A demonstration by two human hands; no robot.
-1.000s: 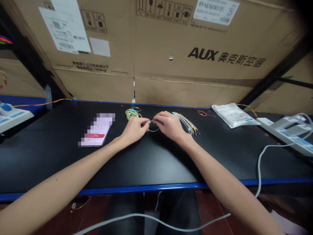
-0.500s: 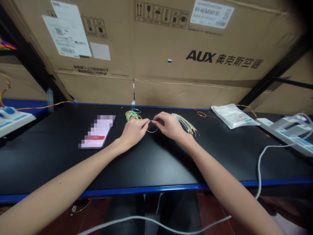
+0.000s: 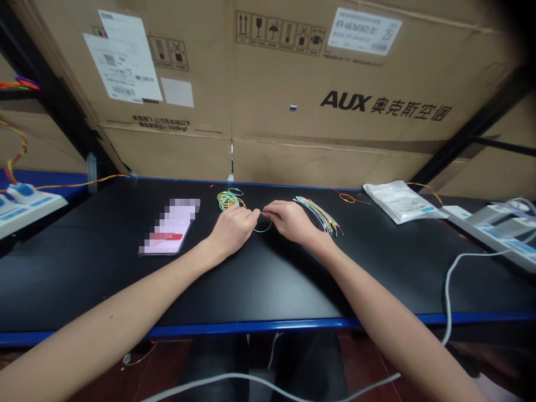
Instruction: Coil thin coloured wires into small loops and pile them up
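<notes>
A thin light-blue wire hangs in a small loop between my two hands, just above the black table. My left hand pinches one end, and my right hand pinches the other; the fingertips nearly meet. What exactly the fingertips cover is hidden. Behind my left hand lie coiled wires in yellow, green and orange. Beyond my right hand is a bundle of loose straight wires in several colours.
A phone lies left on the black table. To the right are a white plastic packet, an orange wire loop and a power strip with a grey cable. Another power strip sits far left. A large cardboard box stands behind.
The view has shifted slightly, so everything sits a little lower and to the right. My left fingers are curled in more, and both hands still pinch the wire.
</notes>
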